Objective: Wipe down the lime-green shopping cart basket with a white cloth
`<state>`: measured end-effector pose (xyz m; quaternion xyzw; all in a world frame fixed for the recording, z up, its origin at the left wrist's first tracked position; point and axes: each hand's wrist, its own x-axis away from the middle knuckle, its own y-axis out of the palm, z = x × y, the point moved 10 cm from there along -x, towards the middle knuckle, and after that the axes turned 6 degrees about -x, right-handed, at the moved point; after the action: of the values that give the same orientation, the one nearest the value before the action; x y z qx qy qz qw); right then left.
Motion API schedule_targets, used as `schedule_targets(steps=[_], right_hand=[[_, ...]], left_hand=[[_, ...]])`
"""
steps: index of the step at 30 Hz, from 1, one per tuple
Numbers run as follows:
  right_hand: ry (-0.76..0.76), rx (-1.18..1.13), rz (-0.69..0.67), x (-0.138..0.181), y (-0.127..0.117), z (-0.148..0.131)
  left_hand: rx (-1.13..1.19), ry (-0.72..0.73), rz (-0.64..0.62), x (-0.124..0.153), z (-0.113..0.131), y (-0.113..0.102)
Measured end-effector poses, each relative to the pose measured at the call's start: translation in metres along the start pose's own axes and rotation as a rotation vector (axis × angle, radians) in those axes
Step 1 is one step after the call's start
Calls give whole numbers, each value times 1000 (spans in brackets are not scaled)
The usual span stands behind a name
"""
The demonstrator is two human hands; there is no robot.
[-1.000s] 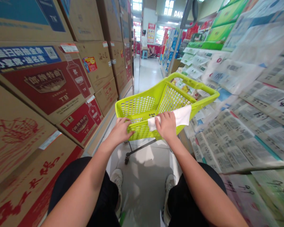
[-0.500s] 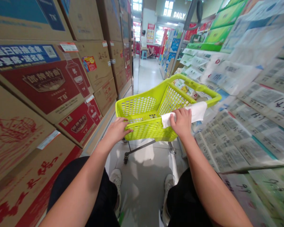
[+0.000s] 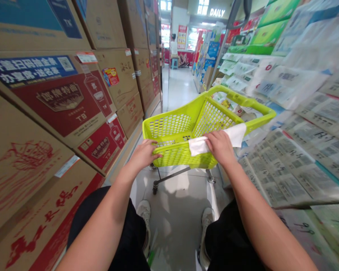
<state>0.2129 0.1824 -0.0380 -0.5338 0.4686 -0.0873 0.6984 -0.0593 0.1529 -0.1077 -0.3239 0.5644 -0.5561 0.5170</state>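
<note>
A lime-green shopping cart (image 3: pixel 172 120) with perforated plastic sides stands sideways in front of me. My left hand (image 3: pixel 144 153) is closed over the near rim at the cart's left end, fingers hooked on the inner side. Farther right on the same rim, my right hand (image 3: pixel 219 146) presses a white cloth (image 3: pixel 199 146) against the plastic, with its fingers bent over the edge. The cloth drapes along the rim, and one end spreads right towards the cart handle (image 3: pixel 261 117). The basket floor shows through the open top.
Stacked cardboard cartons (image 3: pixel 64 98) wall the left side. Packs of tissue paper (image 3: pixel 296 154) are piled on the right. A metal post (image 3: pixel 220 52) rises behind the cart. Down the aisle, a person (image 3: pixel 173 47) is near a blue stool (image 3: pixel 174 63).
My right hand and the cloth have slid a little left along the cart's rim. The left hand keeps its place on the rim. The whole view has shifted slightly.
</note>
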Motion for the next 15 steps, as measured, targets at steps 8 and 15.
schedule_targets(steps=[8,15], right_hand=[[-13,-5,12,-3,10,-14],[-58,-139,-9,-11,44,-108]], left_hand=[[-33,-106,33,7,18,-12],[-46,-59,17,9,43,-9]])
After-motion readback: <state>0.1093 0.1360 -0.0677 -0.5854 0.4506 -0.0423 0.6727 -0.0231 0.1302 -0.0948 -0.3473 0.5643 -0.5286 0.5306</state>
